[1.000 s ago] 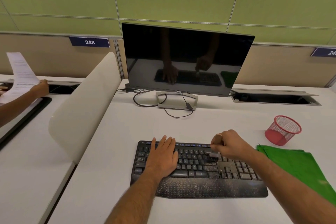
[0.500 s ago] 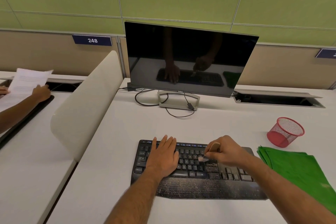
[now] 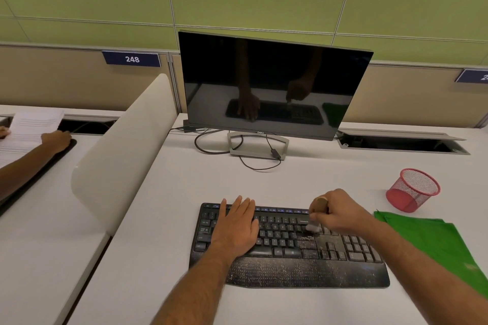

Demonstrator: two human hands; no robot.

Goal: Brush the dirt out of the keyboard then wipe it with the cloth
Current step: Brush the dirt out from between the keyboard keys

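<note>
A black keyboard [image 3: 303,269] lies on the white desk, its palm rest and middle keys speckled with pale dirt. My left hand [image 3: 236,224] rests flat on its left keys, fingers straight. My right hand [image 3: 336,212] grips a small brush [image 3: 315,220] with a wooden handle, its pale bristles down on the keys right of centre. A green cloth [image 3: 438,243] lies flat on the desk just right of the keyboard.
A dark monitor [image 3: 272,84] with loose cables stands behind the keyboard. A red mesh cup [image 3: 413,190] lies on its side at the right. A white divider [image 3: 118,155] borders the left, where another person's hand [image 3: 56,140] holds papers.
My right hand swept the brush left along the keys, then back right to the middle. My left hand stayed flat on the keyboard. The neighbour lowered the papers.
</note>
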